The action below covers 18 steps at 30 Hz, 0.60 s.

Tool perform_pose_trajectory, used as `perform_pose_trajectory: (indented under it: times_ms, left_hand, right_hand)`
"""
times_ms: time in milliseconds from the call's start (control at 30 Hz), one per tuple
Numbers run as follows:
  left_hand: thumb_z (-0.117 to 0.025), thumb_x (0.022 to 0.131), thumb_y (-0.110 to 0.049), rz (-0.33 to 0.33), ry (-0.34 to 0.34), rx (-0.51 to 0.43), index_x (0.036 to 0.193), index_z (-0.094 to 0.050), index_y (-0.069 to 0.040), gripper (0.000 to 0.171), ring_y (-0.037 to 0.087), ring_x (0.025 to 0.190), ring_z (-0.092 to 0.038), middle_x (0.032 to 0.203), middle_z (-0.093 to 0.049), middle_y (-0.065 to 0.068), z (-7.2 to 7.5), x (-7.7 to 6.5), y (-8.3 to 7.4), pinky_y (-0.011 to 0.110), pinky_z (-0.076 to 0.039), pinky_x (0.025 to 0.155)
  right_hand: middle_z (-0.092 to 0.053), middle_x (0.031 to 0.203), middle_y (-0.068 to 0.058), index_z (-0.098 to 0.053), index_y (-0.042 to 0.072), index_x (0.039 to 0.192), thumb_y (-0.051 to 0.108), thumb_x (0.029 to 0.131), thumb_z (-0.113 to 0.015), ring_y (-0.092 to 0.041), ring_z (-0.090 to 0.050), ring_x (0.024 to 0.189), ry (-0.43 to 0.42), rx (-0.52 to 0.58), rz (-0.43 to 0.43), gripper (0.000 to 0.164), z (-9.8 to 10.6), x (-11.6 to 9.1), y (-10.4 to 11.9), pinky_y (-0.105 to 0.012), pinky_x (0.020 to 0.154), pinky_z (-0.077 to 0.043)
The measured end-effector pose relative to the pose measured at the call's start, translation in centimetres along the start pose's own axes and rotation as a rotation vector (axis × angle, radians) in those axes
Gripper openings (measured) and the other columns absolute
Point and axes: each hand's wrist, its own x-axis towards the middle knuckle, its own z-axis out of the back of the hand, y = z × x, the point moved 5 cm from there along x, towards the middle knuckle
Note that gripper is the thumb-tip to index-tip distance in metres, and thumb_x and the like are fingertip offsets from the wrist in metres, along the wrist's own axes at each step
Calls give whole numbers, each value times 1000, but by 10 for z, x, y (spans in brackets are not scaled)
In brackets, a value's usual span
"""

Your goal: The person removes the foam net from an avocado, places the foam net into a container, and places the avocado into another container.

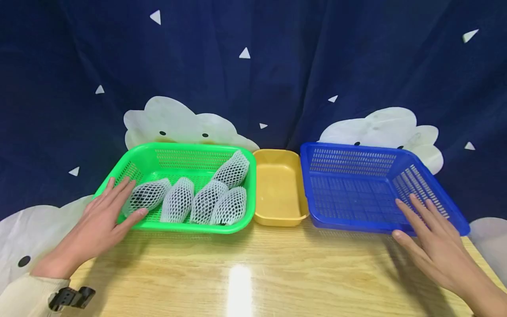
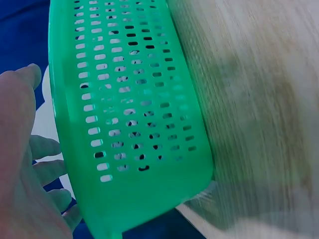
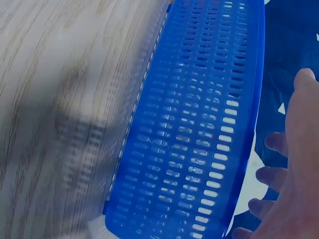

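A green basket (image 1: 166,152) on the left holds several dark items wrapped in white foam nets (image 1: 178,200). My left hand (image 1: 101,215) hovers over its near left corner, fingers spread and straight, holding nothing. On the right stands a blue basket (image 1: 348,198) with a bare slotted bottom. Over its near right corner is my right hand (image 1: 435,242), fingers extended and apart, with nothing in it. In the wrist views, the left hand (image 2: 30,174) shows beside the green basket's slotted wall, and the right hand (image 3: 294,174) beside the blue one's.
Between the two baskets sits a yellow plastic tray (image 1: 279,189). All three stand along the back of a light wooden table (image 1: 190,273). Behind it hangs a dark blue curtain (image 1: 277,66) with white clouds and triangles.
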Motion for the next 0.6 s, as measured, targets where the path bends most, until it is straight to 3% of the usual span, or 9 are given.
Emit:
perform_pose_trajectory:
  times_ms: [133, 467, 600]
  left_hand:
    - [-59, 94, -46, -8, 8, 3, 156, -23, -19, 77, 39, 153, -7, 161, -25, 19, 0, 5, -6, 71, -15, 113]
    - [-59, 92, -51, -24, 36, 40, 154, -29, -14, 78, 38, 153, -14, 159, -30, 19, 2, 14, -18, 66, -20, 114]
    - [-60, 91, -50, -54, 29, 73, 151, -33, -9, 77, 42, 149, -22, 156, -35, 22, 6, 19, -18, 64, -24, 115]
  right_hand:
    - [-14, 166, -9, -29, 23, 154, 29, 95, -59, -32, 4, 155, 1, 20, 27, 67, 0, 1, 8, -58, 123, 12]
    - [-20, 164, -7, -34, 23, 152, 28, 92, -64, -29, -4, 156, -27, 77, 77, 68, -1, 13, 27, -65, 121, 3]
    - [-25, 163, -8, -36, 22, 151, 28, 91, -66, -27, -7, 156, -46, 90, 110, 68, -2, 17, 36, -59, 125, 0]
